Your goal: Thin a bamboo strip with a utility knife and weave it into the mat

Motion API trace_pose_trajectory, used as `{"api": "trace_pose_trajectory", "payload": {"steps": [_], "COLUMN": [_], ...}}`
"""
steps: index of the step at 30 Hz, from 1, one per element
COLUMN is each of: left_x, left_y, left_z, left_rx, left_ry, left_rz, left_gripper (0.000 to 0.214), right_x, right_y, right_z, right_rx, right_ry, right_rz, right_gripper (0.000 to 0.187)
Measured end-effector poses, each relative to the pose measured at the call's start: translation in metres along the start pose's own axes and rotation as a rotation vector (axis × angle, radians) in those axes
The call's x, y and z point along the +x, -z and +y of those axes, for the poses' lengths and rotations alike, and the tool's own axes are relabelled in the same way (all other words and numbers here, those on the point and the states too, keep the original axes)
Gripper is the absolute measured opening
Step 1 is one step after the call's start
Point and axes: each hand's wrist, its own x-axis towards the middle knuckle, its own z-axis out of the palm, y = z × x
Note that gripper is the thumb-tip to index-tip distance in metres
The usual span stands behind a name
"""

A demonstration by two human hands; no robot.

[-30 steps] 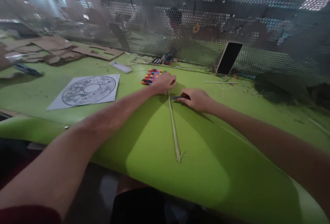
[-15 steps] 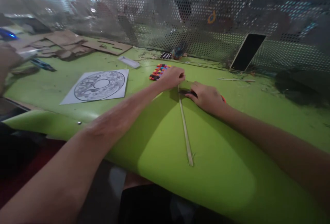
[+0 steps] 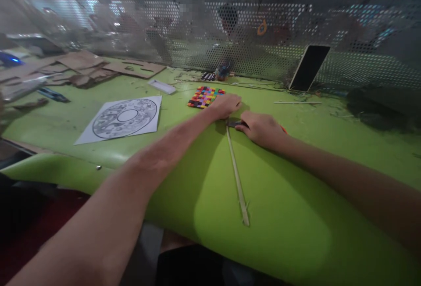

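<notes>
A long thin bamboo strip (image 3: 237, 176) lies on the green table (image 3: 279, 216), running from my hands toward the near edge. My left hand (image 3: 226, 105) is closed down on the strip's far end, pinning it. My right hand (image 3: 261, 129) is closed round a small dark cutter (image 3: 234, 123) with an orange part showing behind the wrist; its blade meets the strip just below my left hand. A small multicoloured woven mat (image 3: 205, 96) lies just left of my left hand.
A printed sheet with a round pattern (image 3: 123, 118) lies to the left. Cardboard pieces (image 3: 85, 64) and a blue tool (image 3: 52, 94) sit at far left. A dark phone (image 3: 309, 67) leans on the perforated metal screen (image 3: 296, 23). A loose thin stick (image 3: 297, 102) lies near it.
The view has shifted slightly; my hands stay on the strip's far end, the right hand with the cutter closing in against the left. The strip has kept its place.
</notes>
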Motion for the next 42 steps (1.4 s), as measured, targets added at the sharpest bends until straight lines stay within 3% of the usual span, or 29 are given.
{"api": "trace_pose_trajectory", "payload": {"steps": [4,9,16,29,42], "left_x": [0.000,-0.001,-0.002,0.000,0.000], "left_y": [-0.001,0.001,0.005,0.001,0.004], "left_z": [0.000,0.001,0.004,0.001,0.003], "left_rx": [0.007,0.020,0.035,0.013,0.026], "left_ry": [0.000,0.017,0.057,0.039,0.010], "left_rz": [0.002,-0.004,-0.015,0.027,-0.018], "left_gripper": [0.042,0.040,0.038,0.035,0.038], "right_x": [-0.002,-0.013,-0.009,-0.004,-0.004], "right_y": [0.005,0.010,0.007,0.007,0.010], "right_z": [-0.004,-0.013,-0.013,-0.010,-0.012], "right_rx": [-0.026,0.006,0.039,-0.031,-0.054], "right_ry": [-0.003,0.097,-0.018,0.082,0.087], "right_rz": [-0.041,-0.045,0.004,-0.046,-0.065], "right_gripper": [0.034,0.032,0.028,0.034,0.035]}}
